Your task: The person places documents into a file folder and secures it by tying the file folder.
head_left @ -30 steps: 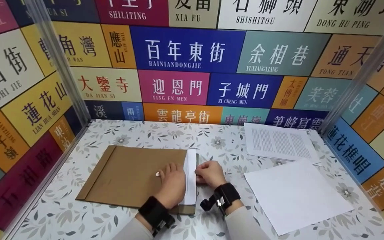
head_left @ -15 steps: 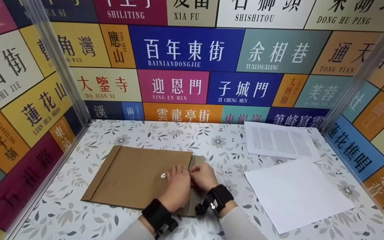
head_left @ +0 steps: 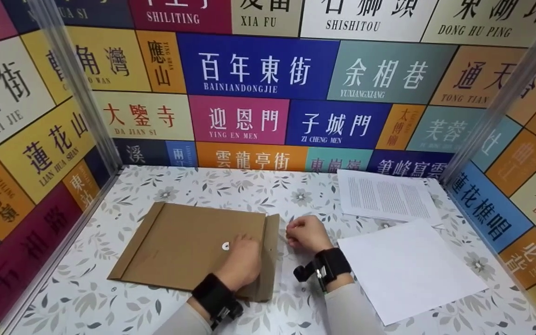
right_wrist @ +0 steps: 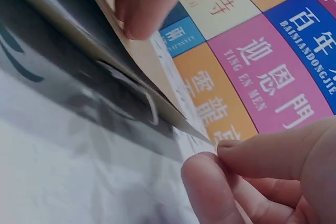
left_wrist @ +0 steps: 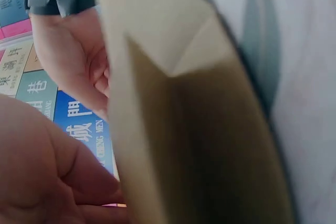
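A brown paper envelope (head_left: 189,246) with a small white button (head_left: 225,246) lies on the table. Its flap (head_left: 268,265) is spread out to the right. In the left wrist view the mouth (left_wrist: 194,145) of the envelope gapes, dark inside. My left hand (head_left: 242,263) is at the front panel near the mouth, fingers bent, and pinches it; its thumb tip is partly hidden. Just right of the flap, my right hand (head_left: 310,235) hovers with loosely curled fingers and nothing visible in them. A thin pale string (right_wrist: 152,106) shows by the flap in the right wrist view.
A blank white sheet (head_left: 407,270) lies to the right on the flower-patterned table (head_left: 86,298). Behind it are printed sheets (head_left: 389,195). Coloured panels with street names (head_left: 258,65) wall in the back and both sides.
The white papers that stuck out of the envelope slid left into it. My right hand then moved right, off the edge. My left hand's fingers have bent more.
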`<action>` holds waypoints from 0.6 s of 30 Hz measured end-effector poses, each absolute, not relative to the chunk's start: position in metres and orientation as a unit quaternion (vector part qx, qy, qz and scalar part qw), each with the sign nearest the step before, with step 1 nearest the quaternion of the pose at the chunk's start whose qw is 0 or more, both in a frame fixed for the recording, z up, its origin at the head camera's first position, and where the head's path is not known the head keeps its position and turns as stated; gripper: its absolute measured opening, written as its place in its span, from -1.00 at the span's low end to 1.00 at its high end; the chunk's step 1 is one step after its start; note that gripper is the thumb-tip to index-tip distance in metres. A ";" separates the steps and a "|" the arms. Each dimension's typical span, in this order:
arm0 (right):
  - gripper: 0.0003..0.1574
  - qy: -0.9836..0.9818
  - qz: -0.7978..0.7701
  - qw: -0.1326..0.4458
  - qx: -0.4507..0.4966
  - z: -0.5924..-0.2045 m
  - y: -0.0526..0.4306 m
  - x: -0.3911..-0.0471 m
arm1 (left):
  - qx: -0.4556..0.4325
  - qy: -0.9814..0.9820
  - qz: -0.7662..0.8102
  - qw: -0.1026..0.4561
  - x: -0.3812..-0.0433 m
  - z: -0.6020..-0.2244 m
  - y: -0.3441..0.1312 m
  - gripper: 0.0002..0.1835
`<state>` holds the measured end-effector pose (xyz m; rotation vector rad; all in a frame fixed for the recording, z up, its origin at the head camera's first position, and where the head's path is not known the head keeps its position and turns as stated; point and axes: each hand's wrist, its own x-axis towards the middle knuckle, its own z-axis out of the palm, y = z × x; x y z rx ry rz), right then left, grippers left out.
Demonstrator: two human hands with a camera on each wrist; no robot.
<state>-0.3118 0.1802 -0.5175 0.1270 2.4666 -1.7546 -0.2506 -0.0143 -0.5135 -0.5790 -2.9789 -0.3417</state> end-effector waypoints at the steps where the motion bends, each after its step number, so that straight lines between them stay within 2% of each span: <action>1: -0.97 0.814 -0.577 0.055 0.044 -0.516 0.182 -0.312 | -0.185 -0.975 -0.114 0.040 -0.251 -0.513 -0.015 -0.82; 11: -0.84 0.814 -0.577 0.037 0.050 -0.500 0.210 -0.310 | -0.167 -0.967 -0.190 0.030 -0.255 -0.509 -0.016 -0.79; 18: -0.65 0.807 -0.588 -0.008 0.050 -0.462 0.231 -0.298 | -0.167 -0.963 -0.209 0.033 -0.255 -0.493 0.005 -0.52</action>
